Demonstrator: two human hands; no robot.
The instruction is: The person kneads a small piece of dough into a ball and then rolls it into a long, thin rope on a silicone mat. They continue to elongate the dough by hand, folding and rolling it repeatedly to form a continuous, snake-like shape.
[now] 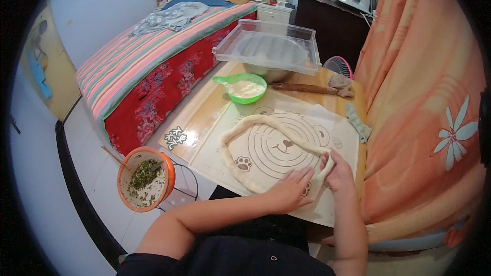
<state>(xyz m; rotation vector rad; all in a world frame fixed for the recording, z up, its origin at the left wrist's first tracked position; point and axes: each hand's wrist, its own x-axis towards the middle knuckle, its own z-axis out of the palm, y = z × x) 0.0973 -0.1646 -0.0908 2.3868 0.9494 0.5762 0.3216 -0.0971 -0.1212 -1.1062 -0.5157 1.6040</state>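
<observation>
A long rope of dough [226, 142] lies in a wide loop on a pale silicone baking mat [209, 161] printed with a bear face and rings. At the mat's right side, my right hand [339, 172] grips the rope, and a short length bends down from its fingers. My left hand [291, 191] is palm down over the mat's near edge, fingers stretched toward the right hand and holding nothing that I can see. Part of the rope's near side runs out of sight by my left forearm. A green plastic scoop [251, 101] of flour stands beyond the loop.
Behind the mat lie a wooden rolling pin [303, 88], a crumpled cloth or bag [340, 82] and a clear plastic tray [264, 42] over a metal bowl [268, 73]. An orange bowl [168, 176] of chopped green filling stands left. An orange curtain [406, 122] hangs close on the right.
</observation>
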